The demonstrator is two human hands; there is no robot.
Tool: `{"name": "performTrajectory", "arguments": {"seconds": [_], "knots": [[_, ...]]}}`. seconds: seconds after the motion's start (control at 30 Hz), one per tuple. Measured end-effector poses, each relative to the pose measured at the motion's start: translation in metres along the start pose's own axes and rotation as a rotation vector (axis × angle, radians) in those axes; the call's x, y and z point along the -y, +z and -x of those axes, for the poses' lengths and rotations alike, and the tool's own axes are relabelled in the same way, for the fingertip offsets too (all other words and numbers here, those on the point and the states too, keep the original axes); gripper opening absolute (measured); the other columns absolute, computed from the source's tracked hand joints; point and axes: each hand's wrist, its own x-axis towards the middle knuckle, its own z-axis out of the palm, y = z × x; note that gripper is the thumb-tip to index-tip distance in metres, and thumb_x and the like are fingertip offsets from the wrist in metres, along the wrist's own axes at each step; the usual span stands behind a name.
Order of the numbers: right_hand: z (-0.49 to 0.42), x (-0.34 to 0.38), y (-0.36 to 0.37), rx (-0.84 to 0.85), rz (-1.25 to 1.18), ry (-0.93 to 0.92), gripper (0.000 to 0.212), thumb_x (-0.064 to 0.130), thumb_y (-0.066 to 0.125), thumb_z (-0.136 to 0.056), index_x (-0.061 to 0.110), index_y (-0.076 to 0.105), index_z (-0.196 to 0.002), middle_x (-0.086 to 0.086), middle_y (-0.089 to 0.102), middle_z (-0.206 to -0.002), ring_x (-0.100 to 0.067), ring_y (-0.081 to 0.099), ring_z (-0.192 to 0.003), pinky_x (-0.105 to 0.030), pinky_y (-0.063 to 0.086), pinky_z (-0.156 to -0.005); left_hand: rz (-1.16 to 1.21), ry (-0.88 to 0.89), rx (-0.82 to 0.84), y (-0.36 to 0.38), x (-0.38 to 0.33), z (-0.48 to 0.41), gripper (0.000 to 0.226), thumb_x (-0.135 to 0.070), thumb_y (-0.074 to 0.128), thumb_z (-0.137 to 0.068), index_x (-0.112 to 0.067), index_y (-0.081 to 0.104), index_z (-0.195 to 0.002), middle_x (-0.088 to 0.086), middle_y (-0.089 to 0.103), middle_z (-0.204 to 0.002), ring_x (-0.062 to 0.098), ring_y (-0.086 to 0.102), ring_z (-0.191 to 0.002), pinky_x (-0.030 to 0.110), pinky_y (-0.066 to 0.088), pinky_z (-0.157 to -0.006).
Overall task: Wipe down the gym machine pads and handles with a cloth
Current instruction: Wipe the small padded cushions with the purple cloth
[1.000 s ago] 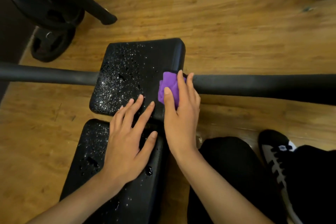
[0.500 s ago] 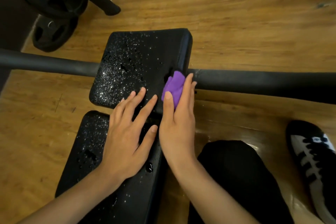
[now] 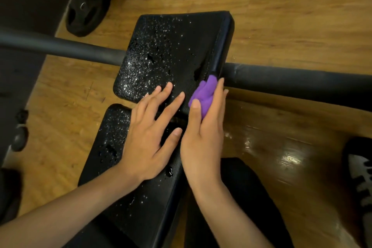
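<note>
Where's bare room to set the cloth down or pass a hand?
Free: wood floor beyond the upper pad and bar; floor left of the lower pad. Crowded: the pads' junction, under left hand and right hand holding purple cloth; weight plates top left.

The black padded surface (image 3: 181, 46), in two sections, ran from the lower centre to the upper centre of the frame. It was beaded with water droplets (image 3: 136, 78), densest along its left side. The left hand (image 3: 149, 139) lay flat across the gap between the sections. At the right edge of the surface, the right hand (image 3: 203, 143) pinched a purple cloth (image 3: 203, 92) against it. The wooden floor (image 3: 281, 16) bore black weight plates (image 3: 86, 14) at upper left and a black-and-white shoe (image 3: 360, 167) at the right edge.
</note>
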Motion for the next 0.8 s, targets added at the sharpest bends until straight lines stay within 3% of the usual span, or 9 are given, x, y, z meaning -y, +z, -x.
{"name": "performTrajectory", "arguments": {"seconds": [0.07, 0.17, 0.2, 0.27, 0.33, 0.43, 0.53, 0.63, 0.8], "knots": [[-0.024, 0.007, 0.000, -0.002, 0.015, -0.024, 0.061, 0.040, 0.034, -0.109, 0.037, 0.006, -0.163, 0.007, 0.004, -0.172, 0.002, 0.004, -0.153, 0.000, 0.012, -0.109, 0.007, -0.003, 0.004, 0.000, -0.001, 0.000, 0.058, -0.043, 0.036, -0.107, -0.015, 0.041, -0.157, 0.010, 0.031, -0.168, 0.029, 0.024, -0.157, 0.061, 0.024, -0.122], [-0.107, 0.025, -0.003, -0.053, 0.051, -0.086, 0.062, 0.038, 0.036, -0.111, 0.027, 0.009, -0.165, -0.003, 0.015, -0.171, -0.019, 0.021, -0.155, -0.030, 0.028, -0.119, 0.014, -0.014, -0.003, 0.000, -0.003, -0.001, 0.056, -0.037, 0.039, -0.105, -0.015, 0.041, -0.157, 0.010, 0.032, -0.167, 0.029, 0.025, -0.157, 0.060, 0.024, -0.121], [-0.128, 0.032, -0.005, -0.064, 0.064, -0.112, 0.062, 0.038, 0.036, -0.111, 0.025, 0.010, -0.165, -0.005, 0.017, -0.171, -0.021, 0.024, -0.155, -0.029, 0.029, -0.117, 0.018, -0.016, -0.008, 0.000, -0.003, -0.001, 0.056, -0.038, 0.039, -0.105, -0.015, 0.041, -0.157, 0.009, 0.032, -0.167, 0.028, 0.025, -0.157, 0.059, 0.024, -0.122], [-0.144, 0.037, -0.005, -0.084, 0.057, -0.179, 0.060, 0.036, 0.037, -0.111, 0.023, 0.014, -0.165, -0.006, 0.016, -0.171, -0.020, 0.022, -0.155, -0.012, 0.023, -0.108, 0.019, -0.014, -0.019, 0.000, -0.003, -0.001, 0.056, -0.042, 0.036, -0.107, -0.016, 0.041, -0.157, 0.009, 0.032, -0.167, 0.027, 0.024, -0.157, 0.059, 0.024, -0.122], [-0.120, 0.029, 0.000, -0.098, 0.074, -0.212, 0.058, 0.034, 0.038, -0.111, 0.028, 0.015, -0.164, -0.005, 0.008, -0.172, -0.018, 0.013, -0.156, -0.010, 0.018, -0.105, 0.014, -0.012, -0.024, 0.000, -0.003, 0.000, 0.058, -0.047, 0.031, -0.109, -0.016, 0.041, -0.157, 0.008, 0.032, -0.167, 0.027, 0.024, -0.157, 0.059, 0.024, -0.122], [-0.044, 0.004, 0.006, -0.080, 0.084, -0.205, 0.057, 0.035, 0.038, -0.110, 0.039, 0.014, -0.162, 0.001, -0.003, -0.173, -0.015, 0.005, -0.159, -0.035, 0.023, -0.125, 0.020, -0.019, -0.012, -0.001, -0.003, -0.002, 0.060, -0.049, 0.026, -0.110, -0.014, 0.042, -0.157, 0.009, 0.031, -0.168, 0.028, 0.023, -0.157, 0.059, 0.023, -0.123], [-0.001, -0.004, 0.008, -0.034, 0.068, -0.126, 0.059, 0.040, 0.035, -0.108, 0.052, 0.007, -0.159, 0.014, -0.012, -0.171, -0.008, 0.000, -0.158, -0.046, 0.027, -0.125, 0.038, -0.015, -0.011, -0.001, -0.003, -0.003, 0.061, -0.049, 0.024, -0.111, -0.012, 0.044, -0.156, 0.010, 0.031, -0.168, 0.027, 0.023, -0.158, 0.059, 0.023, -0.122], [-0.042, 0.007, 0.007, -0.067, 0.059, -0.156, 0.059, 0.034, 0.038, -0.108, 0.040, 0.014, -0.162, 0.002, -0.006, -0.173, -0.016, 0.003, -0.159, -0.039, 0.021, -0.126, 0.044, -0.012, -0.017, -0.001, -0.003, -0.002, 0.062, -0.048, 0.020, -0.111, -0.011, 0.043, -0.156, 0.009, 0.031, -0.168, 0.027, 0.023, -0.158, 0.059, 0.022, -0.122], [-0.127, 0.032, -0.003, -0.066, 0.019, -0.098, 0.058, 0.035, 0.037, -0.111, 0.033, 0.014, -0.164, 0.001, 0.010, -0.172, -0.014, 0.018, -0.155, -0.007, 0.022, -0.099, 0.040, -0.021, 0.002, -0.002, -0.004, -0.002, 0.060, -0.045, 0.023, -0.111, -0.011, 0.042, -0.157, 0.009, 0.031, -0.168, 0.026, 0.023, -0.157, 0.058, 0.022, -0.123]]}}
